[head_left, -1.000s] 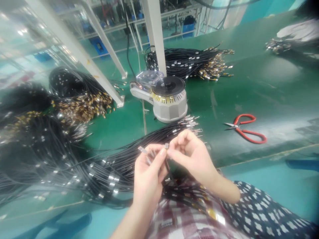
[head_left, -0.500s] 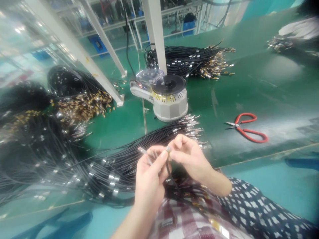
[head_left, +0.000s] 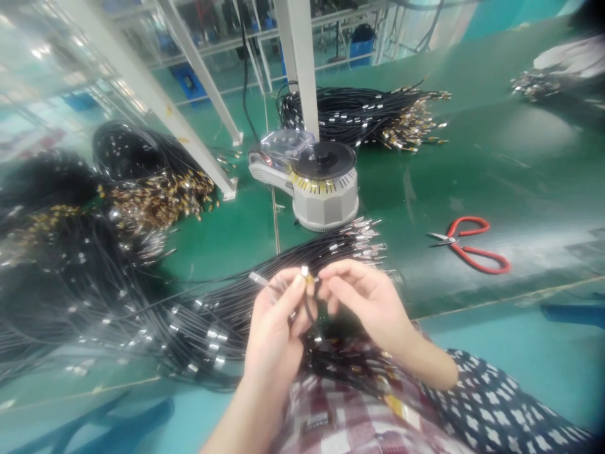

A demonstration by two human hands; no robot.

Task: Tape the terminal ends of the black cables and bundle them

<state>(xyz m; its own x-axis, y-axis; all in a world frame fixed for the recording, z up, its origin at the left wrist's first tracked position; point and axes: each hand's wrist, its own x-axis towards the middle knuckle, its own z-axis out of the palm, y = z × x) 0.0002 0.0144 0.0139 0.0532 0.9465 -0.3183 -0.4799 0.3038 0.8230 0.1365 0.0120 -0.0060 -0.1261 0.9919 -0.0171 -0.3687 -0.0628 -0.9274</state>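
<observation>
My left hand (head_left: 276, 315) is closed in a pinch on a black cable (head_left: 309, 310) near its end. A small whitish piece and a yellow bit (head_left: 309, 279) show at the left thumb tip, and a clear strip-like piece (head_left: 258, 278) sticks out behind the fingers. Just right of it, my right hand (head_left: 366, 302) has its fingers curled together close to the cable end; anything between them is too small to make out. Under both hands runs a bundle of black cables (head_left: 278, 261) with silvery ends (head_left: 366, 236). More cables with gold-coloured ends lie across my lap.
A tape dispenser (head_left: 326, 205) with a black round top stands behind the bundle. Red-handled scissors (head_left: 479, 246) lie open at the right on the green table (head_left: 472, 170). Further cable bundles (head_left: 350, 116) lie at the back and left (head_left: 161, 195), near white posts (head_left: 309, 75).
My hands have drawn slightly apart, the left one shifting left with the cable. The small whitish piece and yellow bit show more plainly at the left thumb.
</observation>
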